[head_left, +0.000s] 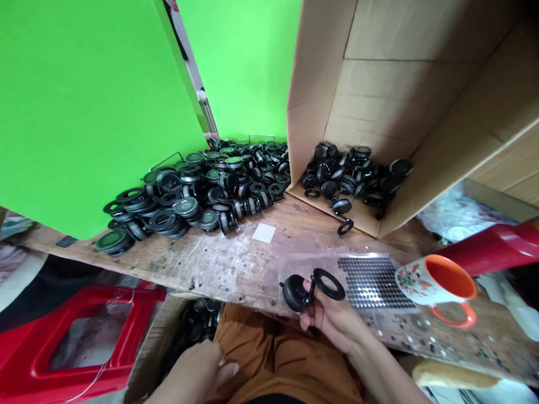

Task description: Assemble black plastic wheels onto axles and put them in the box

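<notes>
A black folding stand, with a round disc base joined to a flat ring (329, 284) by a short hinged arm, is held in my right hand (324, 320) above the near edge of the bench. The fingers grip it by the disc and the hinge. Low in view, my left hand (202, 365) is curled closed beside my lap, near a box of similar black parts (206, 314). Whatever its fingers may hold is hidden. Under and beside the right hand lies a clear sheet of small dark dots (370, 280).
Black discs and rings (185, 207) are heaped against green panels (92, 112). More stands (347, 179) lie inside an open carton (455, 118). A white square (264, 233) lies on the bench. An orange-and-white mug (425, 280) stands right; a red stool (54, 342) is lower left.
</notes>
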